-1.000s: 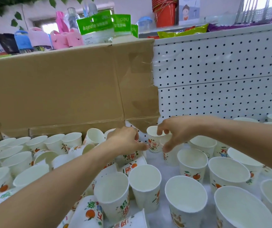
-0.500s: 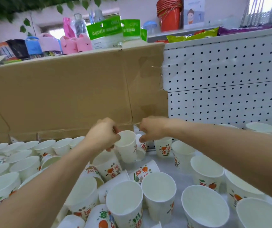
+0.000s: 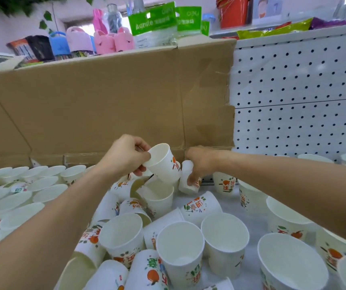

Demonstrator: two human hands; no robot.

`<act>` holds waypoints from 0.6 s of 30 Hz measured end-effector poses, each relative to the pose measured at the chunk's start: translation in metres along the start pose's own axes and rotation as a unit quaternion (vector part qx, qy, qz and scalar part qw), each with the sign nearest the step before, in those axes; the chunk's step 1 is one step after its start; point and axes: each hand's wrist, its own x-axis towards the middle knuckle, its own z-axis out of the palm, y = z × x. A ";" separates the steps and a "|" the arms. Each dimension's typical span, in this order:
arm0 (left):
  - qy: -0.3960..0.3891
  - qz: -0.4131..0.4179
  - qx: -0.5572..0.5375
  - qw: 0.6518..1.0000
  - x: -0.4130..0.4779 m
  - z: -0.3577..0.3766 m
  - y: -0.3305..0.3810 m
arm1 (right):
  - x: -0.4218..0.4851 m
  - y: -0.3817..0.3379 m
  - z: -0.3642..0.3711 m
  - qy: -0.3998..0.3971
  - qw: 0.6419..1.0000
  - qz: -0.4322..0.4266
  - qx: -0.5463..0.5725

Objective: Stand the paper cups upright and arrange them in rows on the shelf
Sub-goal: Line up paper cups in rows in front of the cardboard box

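White paper cups printed with fruit and red characters cover the shelf (image 3: 251,220). My left hand (image 3: 126,155) pinches the rim of one paper cup (image 3: 164,164), held tilted above the pile with its mouth toward the upper left. Just to its right my right hand (image 3: 199,164) grips a second cup (image 3: 187,181) that lies tipped over near the back. Several cups (image 3: 124,235) lie on their sides in a heap at the centre. Upright cups (image 3: 42,183) stand in rows at the left, and others (image 3: 289,218) stand at the right under my right forearm.
A tall brown cardboard panel (image 3: 105,105) stands behind the cups at the left and centre. White pegboard (image 3: 297,97) backs the shelf at the right. Above them sit pink and blue containers (image 3: 109,40), green packets (image 3: 153,24) and a red bucket (image 3: 232,11).
The left hand has raised its cup higher and tilted it further. The right hand has closed on a tipped cup at the back. The view has moved closer.
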 end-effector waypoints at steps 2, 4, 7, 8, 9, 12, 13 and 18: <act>-0.006 0.005 0.008 1.000 0.000 0.002 0.001 | -0.003 -0.002 -0.003 0.040 0.999 -0.024 -0.022; -0.012 0.009 0.013 1.000 0.000 0.003 0.003 | -0.006 -0.002 -0.003 0.072 0.993 -0.047 -0.078; -0.023 0.019 0.013 0.999 0.002 0.008 0.009 | -0.007 0.000 0.002 0.069 0.989 -0.064 -0.110; -0.027 0.023 0.014 0.999 0.003 0.011 0.011 | -0.008 0.002 0.002 0.064 0.991 -0.068 -0.099; -0.031 0.027 0.016 0.999 0.003 0.013 0.013 | -0.010 0.003 -0.001 0.062 0.992 -0.073 -0.086; -0.044 0.044 0.026 0.998 0.006 0.021 0.021 | -0.026 0.008 -0.023 0.113 0.991 -0.077 0.013; -0.048 0.049 0.029 0.997 0.006 0.023 0.024 | -0.036 0.009 -0.032 0.136 0.986 -0.076 0.064; -0.073 0.085 0.036 0.993 0.007 0.044 0.044 | -0.076 0.014 -0.054 0.061 0.981 -0.083 0.166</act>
